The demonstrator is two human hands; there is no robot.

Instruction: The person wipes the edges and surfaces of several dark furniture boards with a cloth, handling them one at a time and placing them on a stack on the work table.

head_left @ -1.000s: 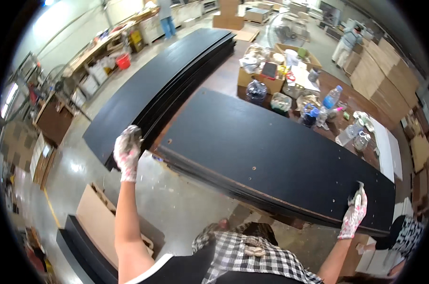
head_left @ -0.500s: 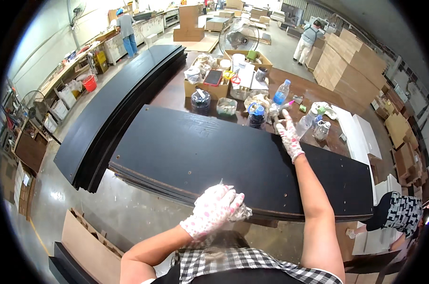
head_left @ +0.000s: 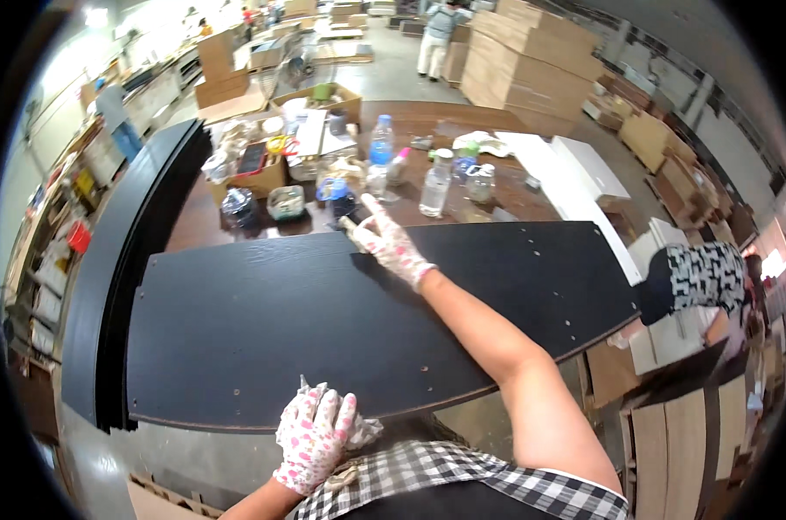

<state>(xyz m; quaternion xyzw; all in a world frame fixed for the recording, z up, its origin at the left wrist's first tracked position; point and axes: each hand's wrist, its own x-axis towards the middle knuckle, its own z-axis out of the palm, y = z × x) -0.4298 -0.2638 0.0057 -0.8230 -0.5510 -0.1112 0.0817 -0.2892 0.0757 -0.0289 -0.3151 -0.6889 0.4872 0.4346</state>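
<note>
A wide black panel (head_left: pixel 271 321) with small holes lies across the table in front of me, on top of others. My left hand (head_left: pixel 316 438), in a white glove with pink dots, is closed around a crumpled whitish rag (head_left: pixel 364 431) at the panel's front edge. My right hand (head_left: pixel 397 250), gloved alike, reaches over the panel's far edge. It pinches a slim, light-coloured stick-like thing (head_left: pixel 349 225), too small to name surely. Just beyond that stands a dark jar (head_left: pixel 342 204) with a blue rim.
Curved black panels (head_left: pixel 133 234) are stacked at left. Behind the panel are a clear bottle (head_left: pixel 436 184), a blue-labelled bottle (head_left: pixel 381 143), a glass jar (head_left: pixel 480 184) and a cardboard box (head_left: pixel 258 180) of supplies. A person in a patterned top (head_left: pixel 705 276) is at right.
The view has turned right, so the scene sits further left. My right hand has drawn back slightly from beside the dark jar to above the panel's far edge. The left still grips the rag.
</note>
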